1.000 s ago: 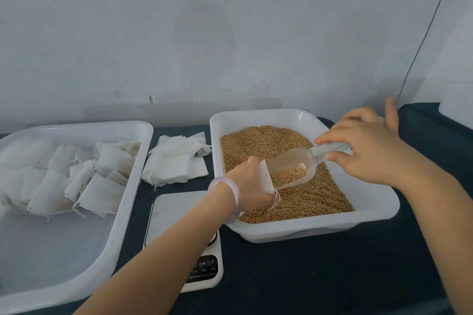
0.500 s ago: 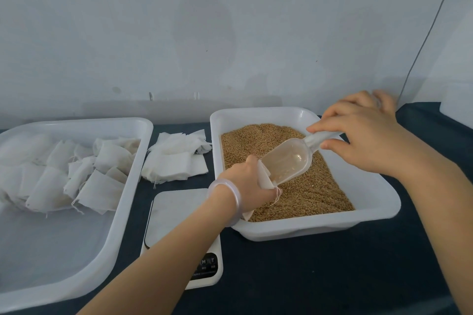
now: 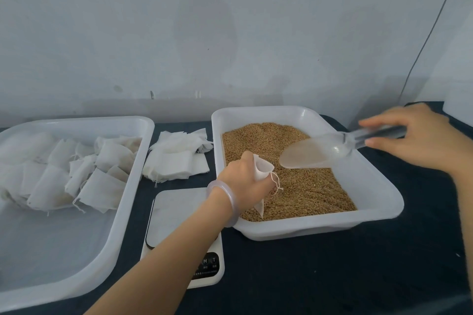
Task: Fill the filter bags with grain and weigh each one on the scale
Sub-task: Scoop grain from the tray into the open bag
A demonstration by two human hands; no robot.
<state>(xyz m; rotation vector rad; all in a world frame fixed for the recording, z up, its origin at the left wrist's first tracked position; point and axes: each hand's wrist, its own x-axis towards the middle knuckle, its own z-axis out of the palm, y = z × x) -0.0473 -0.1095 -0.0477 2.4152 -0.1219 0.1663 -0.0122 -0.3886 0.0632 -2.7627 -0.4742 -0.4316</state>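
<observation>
L hand [image 3: 243, 176] grips a filter bag [image 3: 262, 169], mouth open, above the grain [image 3: 307, 186] at the near-left of the R tray [image 3: 371, 186]; R hand [image 3: 419, 140] grips the handle of a clear scoop [image 3: 314, 152], its bowl over the grain near the bag; scale [image 3: 176, 210] on surface [image 3: 332, 276] just left of tray.

grain tray [image 3: 381, 202] right, bag tray [image 3: 122, 215] left; between them scale [image 3: 174, 210], bag pile [image 3: 176, 161] behind it.

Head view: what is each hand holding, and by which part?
Left hand grips a filter bag around its middle, mouth open upward. Right hand holds the clear scoop by its handle, over the grain tray.
</observation>
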